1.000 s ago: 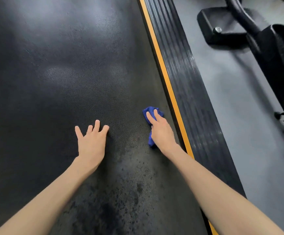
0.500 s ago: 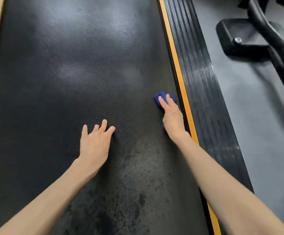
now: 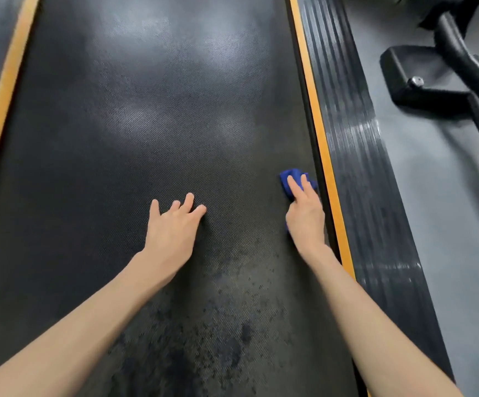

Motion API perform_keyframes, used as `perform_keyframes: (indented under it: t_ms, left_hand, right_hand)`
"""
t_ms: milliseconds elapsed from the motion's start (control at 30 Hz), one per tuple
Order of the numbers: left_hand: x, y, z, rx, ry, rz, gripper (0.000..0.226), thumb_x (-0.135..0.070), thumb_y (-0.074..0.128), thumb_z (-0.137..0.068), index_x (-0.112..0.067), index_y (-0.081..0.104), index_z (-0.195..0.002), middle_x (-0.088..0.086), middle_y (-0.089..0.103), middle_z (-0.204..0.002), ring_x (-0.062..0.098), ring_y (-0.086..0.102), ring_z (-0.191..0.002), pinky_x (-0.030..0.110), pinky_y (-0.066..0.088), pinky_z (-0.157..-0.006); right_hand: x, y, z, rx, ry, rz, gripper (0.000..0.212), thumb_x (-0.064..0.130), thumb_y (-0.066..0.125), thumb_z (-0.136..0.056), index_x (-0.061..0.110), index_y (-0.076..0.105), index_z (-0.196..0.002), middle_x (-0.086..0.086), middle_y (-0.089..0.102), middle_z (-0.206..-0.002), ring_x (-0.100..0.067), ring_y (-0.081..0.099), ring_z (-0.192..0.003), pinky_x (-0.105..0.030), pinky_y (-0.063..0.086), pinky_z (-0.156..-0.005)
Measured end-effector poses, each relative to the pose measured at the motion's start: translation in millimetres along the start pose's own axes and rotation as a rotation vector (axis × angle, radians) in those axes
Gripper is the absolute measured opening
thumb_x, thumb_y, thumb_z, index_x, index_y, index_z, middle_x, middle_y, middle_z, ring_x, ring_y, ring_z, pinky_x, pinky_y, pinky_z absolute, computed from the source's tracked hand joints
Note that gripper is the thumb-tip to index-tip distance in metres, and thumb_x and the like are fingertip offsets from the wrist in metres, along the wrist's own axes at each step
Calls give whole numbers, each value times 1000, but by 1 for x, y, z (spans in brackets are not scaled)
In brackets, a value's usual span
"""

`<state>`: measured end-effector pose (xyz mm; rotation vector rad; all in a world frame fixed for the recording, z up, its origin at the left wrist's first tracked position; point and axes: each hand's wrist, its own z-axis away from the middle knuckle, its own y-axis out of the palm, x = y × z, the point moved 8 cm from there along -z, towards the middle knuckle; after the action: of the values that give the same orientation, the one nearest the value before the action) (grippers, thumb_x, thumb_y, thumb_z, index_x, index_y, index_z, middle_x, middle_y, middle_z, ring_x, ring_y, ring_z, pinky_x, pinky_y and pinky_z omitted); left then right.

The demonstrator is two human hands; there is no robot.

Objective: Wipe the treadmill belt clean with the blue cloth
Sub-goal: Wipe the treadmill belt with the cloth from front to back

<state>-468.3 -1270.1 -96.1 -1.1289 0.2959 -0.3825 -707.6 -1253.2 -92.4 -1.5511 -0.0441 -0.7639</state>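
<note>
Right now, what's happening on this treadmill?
A person is wiping the treadmill belt. The right hand presses a blue cloth flat against the belt's right edge, beside the orange stripe. The left hand rests open on the belt's middle, holding nothing. Dark speckled patches show between the forearms.

Dim, soft overhead glare on belt (image 3: 152, 116), edges warped.

We are in a gym; a wide black treadmill belt (image 3: 152, 116) runs between orange edge strips (image 3: 315, 118) and a ribbed side rail (image 3: 355, 144); another machine's black base (image 3: 421, 78) stands on grey rubber flooring (image 3: 444, 202).
</note>
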Motion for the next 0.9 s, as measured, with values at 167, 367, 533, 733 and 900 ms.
perform_keyframes:
  t_ms: [167, 367, 533, 733, 900]
  left_hand:
    - [2, -1, 6, -21, 27, 26, 72, -28, 64, -83, -26, 23, -142, 1, 10, -156, 20, 28, -137, 55, 15, -112]
    - [11, 6, 20, -77, 47, 141, 73, -25, 59, -88, -19, 18, -148, 5, 3, -158, 22, 12, -144, 45, 10, -116]
    - [5, 7, 40, -232, 74, 146, 72, -14, 79, -68, 1, 47, -131, 24, 32, -146, 40, 44, -126, 50, 34, -105]
    - [10, 20, 60, -206, 14, 177, 70, -25, 87, -57, -2, 58, -118, 20, 56, -120, 38, 60, -97, 47, 50, -83]
    - [14, 23, 61, -154, 48, 156, 81, -25, 90, -50, 1, 58, -119, 21, 58, -118, 40, 61, -93, 47, 52, -80]
  right_hand:
    - [14, 5, -8, -133, -19, -33, 37, 17, 45, -95, 16, 52, -132, -9, 39, -145, -25, 37, -131, -33, 26, -109]
    - [25, 35, 105, -30, -466, 24, 45, 3, 52, -83, 16, 57, -126, -8, 50, -136, -23, 45, -118, -34, 34, -103]
    - [15, 29, 75, 140, -655, 101, 49, 2, 43, -83, 19, 52, -129, -11, 47, -139, -24, 40, -129, -50, 14, -111]
    - [39, 48, 88, -26, -180, -180, 47, -7, 42, -87, 10, 52, -130, -12, 39, -144, -18, 29, -137, -23, 14, -114]
    - [40, 58, 159, 291, -733, -51, 53, 3, 34, -82, 15, 54, -129, -9, 44, -141, -18, 36, -132, -27, 22, -114]
